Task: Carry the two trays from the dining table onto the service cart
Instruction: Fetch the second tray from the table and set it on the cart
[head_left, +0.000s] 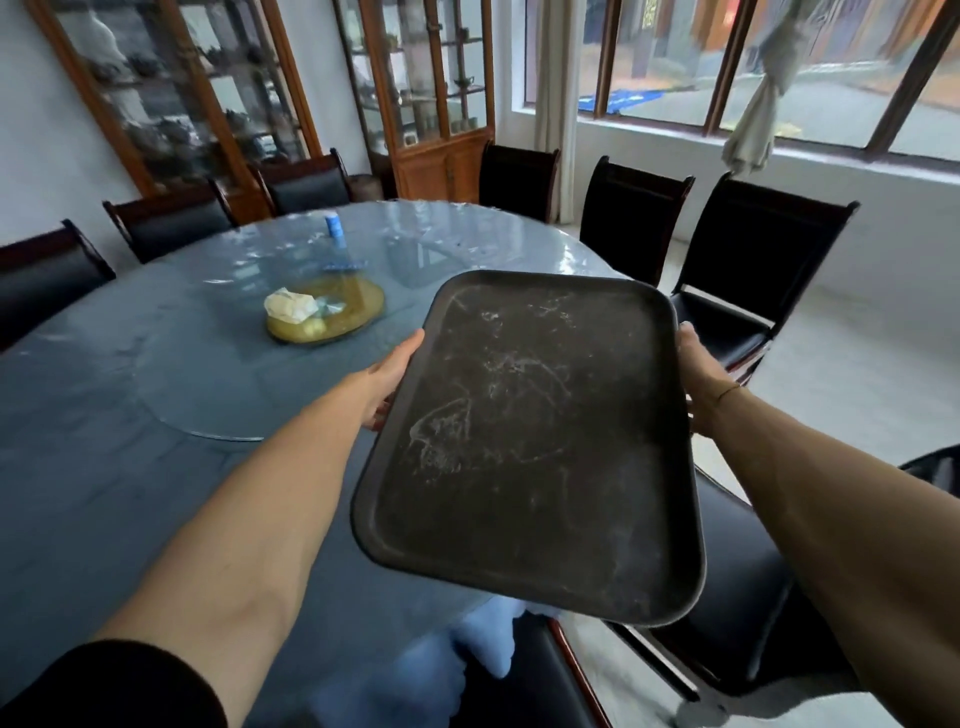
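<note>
A dark rectangular tray (530, 447) with white scuff marks hangs in the air over the right edge of the round dining table (130, 426). My left hand (387, 382) grips its left long edge, thumb on the rim. My right hand (698, 376) grips the right long edge, fingers hidden under the tray. The tray is empty and tilts slightly towards me. No second tray and no service cart are in view.
A glass turntable (249, 332) on the table carries a yellow dish (332, 312) with a white wad and a blue-capped bottle (335, 234). Black chairs (748, 270) ring the table, two close below the tray. Wooden cabinets (436, 93) and windows line the far walls.
</note>
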